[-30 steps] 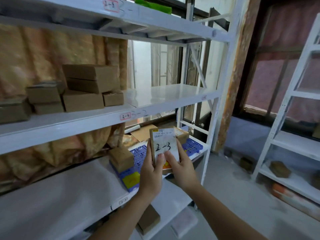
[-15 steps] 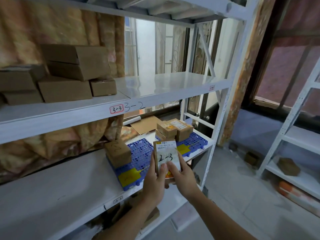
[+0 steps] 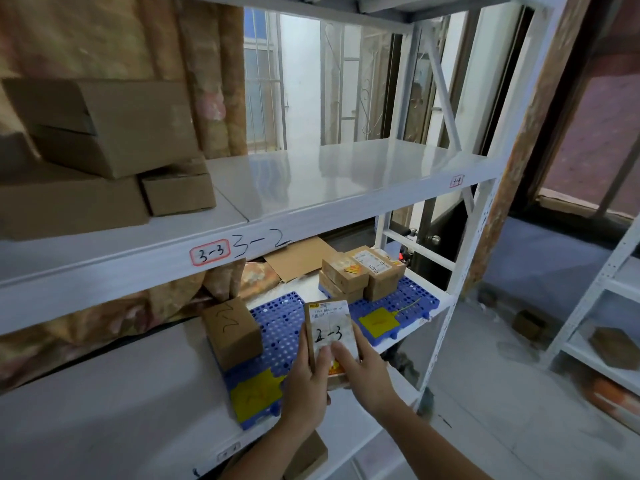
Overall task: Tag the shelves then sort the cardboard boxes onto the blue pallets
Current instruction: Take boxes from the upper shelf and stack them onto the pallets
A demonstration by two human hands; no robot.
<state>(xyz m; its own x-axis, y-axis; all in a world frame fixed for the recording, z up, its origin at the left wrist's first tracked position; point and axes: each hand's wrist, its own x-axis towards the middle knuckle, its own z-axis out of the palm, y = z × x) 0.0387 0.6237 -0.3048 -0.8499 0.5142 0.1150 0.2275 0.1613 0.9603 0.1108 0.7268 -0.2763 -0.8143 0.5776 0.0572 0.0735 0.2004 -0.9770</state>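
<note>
Both hands, left [image 3: 304, 386] and right [image 3: 367, 372], gripped a box [image 3: 330, 336] marked 2-3 above the near pallet [image 3: 277, 327]; fingers curled round its sides.

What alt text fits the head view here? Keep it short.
Two hands, left hand and right hand, hold a small cardboard box hand-marked "2-3" upright before a white shelf bearing two blue pallets, the near pallet carrying one box and the far pallet a few. The shelf edge above reads "3-3".
</note>
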